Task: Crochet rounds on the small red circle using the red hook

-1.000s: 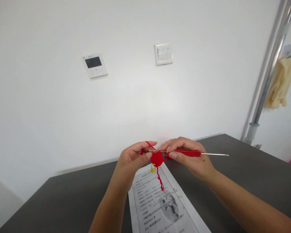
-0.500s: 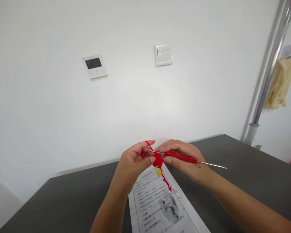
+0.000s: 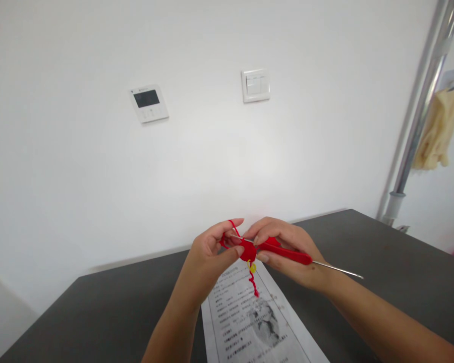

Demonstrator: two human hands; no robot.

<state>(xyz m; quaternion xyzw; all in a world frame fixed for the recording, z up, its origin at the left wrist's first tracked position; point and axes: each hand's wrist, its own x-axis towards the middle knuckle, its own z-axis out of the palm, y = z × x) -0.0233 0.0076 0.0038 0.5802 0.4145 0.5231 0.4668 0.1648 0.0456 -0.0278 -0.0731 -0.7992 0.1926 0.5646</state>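
Between thumb and fingers, my left hand point(image 3: 208, 257) pinches a small red crochet piece point(image 3: 247, 250). Red yarn point(image 3: 234, 227) loops over its raised index finger. My right hand point(image 3: 291, 249) is closed around the red handle of a crochet hook point(image 3: 287, 252). The hook's thin metal tip lies at the top edge of the piece, and its other metal end sticks out past my right wrist. Below the piece hang a yellow stitch marker point(image 3: 252, 267) and a curly red yarn tail point(image 3: 252, 282). Something red behind the handle is partly hidden by my right hand.
A printed sheet point(image 3: 245, 322) with a dark picture lies under my hands on the dark table point(image 3: 128, 302). Behind stands a white wall with a panel point(image 3: 149, 103) and a switch point(image 3: 255, 85). At right are a metal pole point(image 3: 419, 116) and hanging yellow gloves point(image 3: 441, 131).
The crochet hook has tilted, its rear end swinging down and right. The yarn tail and yellow stitch marker have swung, the tail now hanging further left. My left hand has barely moved.
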